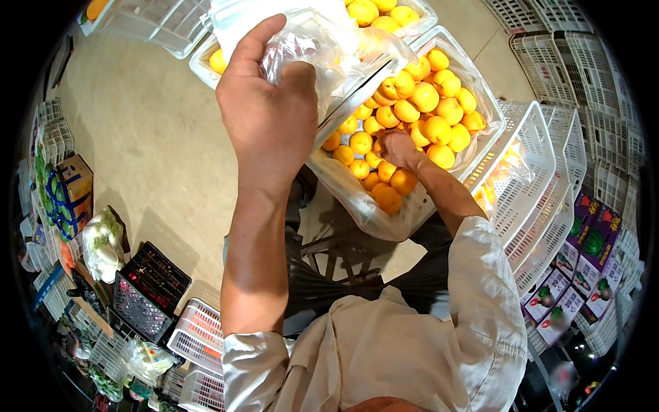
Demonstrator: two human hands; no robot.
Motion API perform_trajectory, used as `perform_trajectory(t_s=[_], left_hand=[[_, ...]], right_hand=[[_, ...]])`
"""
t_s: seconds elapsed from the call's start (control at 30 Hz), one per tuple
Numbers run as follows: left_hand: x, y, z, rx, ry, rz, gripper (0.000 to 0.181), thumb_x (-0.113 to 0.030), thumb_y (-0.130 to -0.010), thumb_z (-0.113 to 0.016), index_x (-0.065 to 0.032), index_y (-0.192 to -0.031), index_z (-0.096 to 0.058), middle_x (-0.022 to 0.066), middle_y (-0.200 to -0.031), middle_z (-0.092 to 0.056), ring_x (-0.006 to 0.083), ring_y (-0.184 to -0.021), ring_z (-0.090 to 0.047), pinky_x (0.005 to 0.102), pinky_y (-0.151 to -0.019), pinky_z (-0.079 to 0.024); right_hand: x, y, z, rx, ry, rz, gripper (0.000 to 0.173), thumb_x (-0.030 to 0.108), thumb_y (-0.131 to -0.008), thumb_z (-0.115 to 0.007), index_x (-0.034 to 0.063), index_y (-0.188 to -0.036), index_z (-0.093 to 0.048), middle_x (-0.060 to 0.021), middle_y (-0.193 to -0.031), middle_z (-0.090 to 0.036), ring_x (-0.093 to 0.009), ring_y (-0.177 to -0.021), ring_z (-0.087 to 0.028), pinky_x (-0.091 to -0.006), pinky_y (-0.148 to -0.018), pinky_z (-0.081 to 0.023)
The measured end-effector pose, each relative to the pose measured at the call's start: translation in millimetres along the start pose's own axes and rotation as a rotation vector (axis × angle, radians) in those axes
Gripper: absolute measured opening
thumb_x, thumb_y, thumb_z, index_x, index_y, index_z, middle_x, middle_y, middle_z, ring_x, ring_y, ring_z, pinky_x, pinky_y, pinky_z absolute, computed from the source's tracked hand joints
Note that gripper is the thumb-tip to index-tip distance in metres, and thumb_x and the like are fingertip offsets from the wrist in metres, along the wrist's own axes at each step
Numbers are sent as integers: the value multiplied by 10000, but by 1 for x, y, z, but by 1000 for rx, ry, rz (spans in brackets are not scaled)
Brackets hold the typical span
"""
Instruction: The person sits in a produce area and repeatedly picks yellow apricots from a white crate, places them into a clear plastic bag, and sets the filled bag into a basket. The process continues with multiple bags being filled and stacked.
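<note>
My left hand (pixel 273 98) is raised over the crates, its fingers curled around clear plastic film (pixel 319 46), beside a bright white surface. Orange-yellow round fruits (pixel 425 98), which look like peaches or oranges, fill a white crate (pixel 486 136) lined with a clear plastic bag. Down among these fruits is my right hand (pixel 396 147), touching them near the middle of the crate. Its fingertips are hidden, so whether it grips a fruit does not show.
White plastic crates (pixel 540 170) stand at the right, near printed cartons (pixel 582 288). More fruit crates (pixel 430 18) are at the top. A black crate (pixel 146 293), bagged white vegetables (pixel 103 247) and a cardboard box (pixel 77 185) stand at the left. A dark stool frame (pixel 340 257) is between the legs.
</note>
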State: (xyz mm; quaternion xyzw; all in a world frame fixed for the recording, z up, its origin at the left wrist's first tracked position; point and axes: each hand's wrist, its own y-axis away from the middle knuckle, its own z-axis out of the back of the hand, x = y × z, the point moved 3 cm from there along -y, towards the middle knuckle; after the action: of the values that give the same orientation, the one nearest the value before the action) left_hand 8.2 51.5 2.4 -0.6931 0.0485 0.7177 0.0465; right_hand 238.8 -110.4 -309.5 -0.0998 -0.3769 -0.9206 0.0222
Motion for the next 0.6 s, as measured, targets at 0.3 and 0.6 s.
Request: perform_trajectory(t_s=[0.3,0.6], left_hand=[[0,5,-6,39,50,-12,422,56,-902,-575,60,-1324,-592,-12,-938,-616,-2,-711,-505,172,-590,-401],[-9,4,-2,25,3,-53,448,39,-893,-514,86,-1336,-558,78,-1028,-639,103,-838,-568,243,-722,-455]], right_hand=[[-4,-13,-6,109,-1427,-140,391,247,-903,-736,57,-1242,-693,14,-1102,-695,-74,-868,-566,-219,-708,-442],[13,8,-22,171,-2115,-205,455,353,-977,-610,25,-1292,-609,-175,-1166,-690,-276,-984,-702,-442,-766,-604]])
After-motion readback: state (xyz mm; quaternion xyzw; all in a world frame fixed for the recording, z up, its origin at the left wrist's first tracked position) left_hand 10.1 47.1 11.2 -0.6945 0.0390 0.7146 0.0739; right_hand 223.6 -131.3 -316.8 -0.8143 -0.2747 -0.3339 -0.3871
